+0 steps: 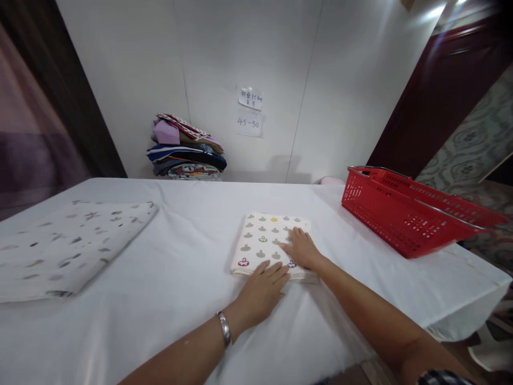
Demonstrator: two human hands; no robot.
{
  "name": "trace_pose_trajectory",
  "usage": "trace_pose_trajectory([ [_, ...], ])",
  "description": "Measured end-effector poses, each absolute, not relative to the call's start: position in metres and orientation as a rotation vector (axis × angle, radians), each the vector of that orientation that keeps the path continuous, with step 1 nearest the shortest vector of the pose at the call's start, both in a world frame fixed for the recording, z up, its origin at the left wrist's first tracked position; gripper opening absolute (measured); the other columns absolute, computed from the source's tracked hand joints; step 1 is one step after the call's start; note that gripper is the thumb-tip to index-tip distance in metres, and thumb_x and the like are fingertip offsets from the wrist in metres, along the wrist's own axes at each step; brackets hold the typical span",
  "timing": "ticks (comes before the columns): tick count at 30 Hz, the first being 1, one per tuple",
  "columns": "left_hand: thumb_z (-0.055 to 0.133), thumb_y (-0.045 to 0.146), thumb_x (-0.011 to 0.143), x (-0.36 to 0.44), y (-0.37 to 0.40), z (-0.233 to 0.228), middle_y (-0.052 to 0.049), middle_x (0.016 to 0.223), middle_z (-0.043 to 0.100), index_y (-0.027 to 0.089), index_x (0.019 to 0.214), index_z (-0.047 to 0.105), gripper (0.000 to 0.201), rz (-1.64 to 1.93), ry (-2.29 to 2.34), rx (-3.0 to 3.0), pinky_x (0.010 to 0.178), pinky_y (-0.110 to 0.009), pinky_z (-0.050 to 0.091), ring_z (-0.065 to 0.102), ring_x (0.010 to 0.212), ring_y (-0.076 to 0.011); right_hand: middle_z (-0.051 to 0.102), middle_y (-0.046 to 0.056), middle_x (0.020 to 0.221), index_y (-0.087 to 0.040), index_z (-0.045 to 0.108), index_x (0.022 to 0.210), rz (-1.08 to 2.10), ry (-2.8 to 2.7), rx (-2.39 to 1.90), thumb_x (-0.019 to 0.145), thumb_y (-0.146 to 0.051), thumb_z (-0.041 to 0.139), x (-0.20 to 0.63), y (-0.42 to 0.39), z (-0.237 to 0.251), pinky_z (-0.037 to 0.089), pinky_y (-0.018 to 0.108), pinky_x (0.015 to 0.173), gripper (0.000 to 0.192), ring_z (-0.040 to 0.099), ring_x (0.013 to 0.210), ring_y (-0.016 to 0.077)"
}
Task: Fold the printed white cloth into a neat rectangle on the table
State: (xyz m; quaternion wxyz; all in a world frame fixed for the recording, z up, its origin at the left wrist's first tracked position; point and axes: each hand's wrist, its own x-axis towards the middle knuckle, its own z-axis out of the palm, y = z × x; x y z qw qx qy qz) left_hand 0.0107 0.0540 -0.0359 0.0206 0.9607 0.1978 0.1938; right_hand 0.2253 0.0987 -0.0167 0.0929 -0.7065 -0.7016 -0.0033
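Folded cream cloth (264, 243) with small grey, red, green and yellow motifs, flat on the table (192, 299), a little right of the table's middle. Left hand (262, 289) palm-down at the near edge of the cloth, fingers (276, 270) together and stretched out, tips resting on the fabric, clamped on nothing. Silver bracelet (225, 329) on that wrist. Right hand (301, 248) flat on the cloth's right half, fingers spread slightly apart, pressing down rather than gripping.

White sheet over the whole table, lightly creased, hanging over the right-hand corner. Left of the cloth and well apart from it, a larger pale fabric (68, 248) with dark scattered marks, lying flat near the table's left edge. Right of the cloth, a red plastic basket (409, 214) with metal handles, tilted, near the table's right edge. Beyond the cloth, at the far edge against the wall, a stack of folded clothes (186, 149) in mixed colours.

White panelled wall (340, 80) behind the table, two paper notes (250, 112) stuck on it above the cloth, the lower reading 45-50. Dark red door (444, 91) to the right of the wall; dark curtain (48, 107) to the left.
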Motion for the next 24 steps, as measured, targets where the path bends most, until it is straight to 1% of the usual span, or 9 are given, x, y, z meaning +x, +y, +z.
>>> trace_pose_trajectory([
  [4, 0.043, 0.029, 0.091, 0.011, 0.054, -0.034, -0.001, 0.14, 0.043, 0.024, 0.131, 0.042, 0.041, 0.592, 0.613, 2.96, 0.109, -0.041, 0.022, 0.035, 0.131, -0.0179, 0.026, 0.018, 0.147, -0.01, 0.031, 0.139, -0.096, -2.016, -2.154, 0.088, -0.057, 0.033, 0.239, 0.112, -0.015, 0.02, 0.048, 0.106, 0.069, 0.017, 0.137, 0.0299],
  [7, 0.043, 0.028, 0.091, 0.009, 0.053, -0.031, 0.0, 0.14, 0.043, 0.024, 0.132, 0.04, 0.042, 0.584, 0.618, 2.946, 0.11, -0.04, 0.021, 0.034, 0.131, -0.0173, 0.026, 0.016, 0.148, -0.009, 0.034, 0.138, -0.008, -1.974, -2.251, 0.088, -0.056, 0.032, 0.251, 0.122, -0.017, 0.021, 0.047, 0.107, 0.069, 0.018, 0.137, 0.0296],
  [10, 0.043, 0.028, 0.091, 0.008, 0.052, -0.03, 0.0, 0.14, 0.042, 0.025, 0.133, 0.038, 0.043, 0.583, 0.624, 2.932, 0.11, -0.04, 0.02, 0.033, 0.131, -0.0164, 0.026, 0.016, 0.148, -0.007, 0.036, 0.137, 0.055, -1.976, -2.227, 0.088, -0.057, 0.033, 0.259, 0.127, -0.023, 0.021, 0.042, 0.108, 0.07, 0.016, 0.137, 0.029],
  [14, 0.044, 0.029, 0.091, 0.009, 0.052, -0.031, 0.001, 0.14, 0.043, 0.025, 0.133, 0.038, 0.043, 0.6, 0.618, 2.925, 0.11, -0.039, 0.02, 0.034, 0.131, -0.016, 0.025, 0.016, 0.148, -0.007, 0.036, 0.137, 0.103, -1.941, -2.159, 0.088, -0.057, 0.034, 0.264, 0.13, -0.03, 0.021, 0.042, 0.109, 0.07, 0.015, 0.138, 0.0283],
  [17, 0.045, 0.028, 0.09, 0.009, 0.054, -0.029, 0.0, 0.137, 0.046, 0.025, 0.13, 0.041, 0.04, 0.641, 0.614, 2.92, 0.108, -0.039, 0.024, 0.036, 0.129, -0.0168, 0.029, 0.013, 0.147, -0.012, 0.041, 0.135, 0.17, -1.91, -2.024, 0.087, -0.053, 0.038, 0.27, 0.13, -0.033, 0.02, 0.044, 0.11, 0.063, 0.017, 0.138, 0.0281],
  [20, 0.045, 0.025, 0.09, 0.003, 0.058, -0.023, -0.002, 0.127, 0.055, 0.023, 0.122, 0.049, 0.032, 0.706, 0.624, 2.894, 0.102, -0.038, 0.033, 0.045, 0.121, -0.0181, 0.034, 0.01, 0.145, -0.018, 0.047, 0.131, 0.243, -1.884, -1.902, 0.087, -0.049, 0.04, 0.279, 0.128, -0.037, 0.018, 0.047, 0.111, 0.055, 0.019, 0.137, 0.0266],
  [22, 0.042, 0.024, 0.091, -0.004, 0.061, -0.017, -0.003, 0.115, 0.062, 0.021, 0.111, 0.055, 0.024, 0.757, 0.664, 2.855, 0.094, -0.037, 0.04, 0.053, 0.111, -0.0182, 0.034, 0.01, 0.145, -0.018, 0.051, 0.128, 0.328, -1.792, -1.86, 0.086, -0.05, 0.042, 0.285, 0.123, -0.039, 0.017, 0.048, 0.112, 0.054, 0.018, 0.138, 0.0266],
  [24, 0.037, 0.024, 0.093, -0.013, 0.066, -0.011, -0.004, 0.102, 0.066, 0.02, 0.097, 0.06, 0.024, 0.806, 0.745, 2.801, 0.088, -0.036, 0.043, 0.058, 0.1, -0.0181, 0.032, 0.01, 0.145, -0.017, 0.053, 0.126, 0.42, -1.684, -1.826, 0.084, -0.051, 0.045, 0.289, 0.115, -0.04, 0.016, 0.046, 0.112, 0.054, 0.018, 0.138, 0.0267],
])
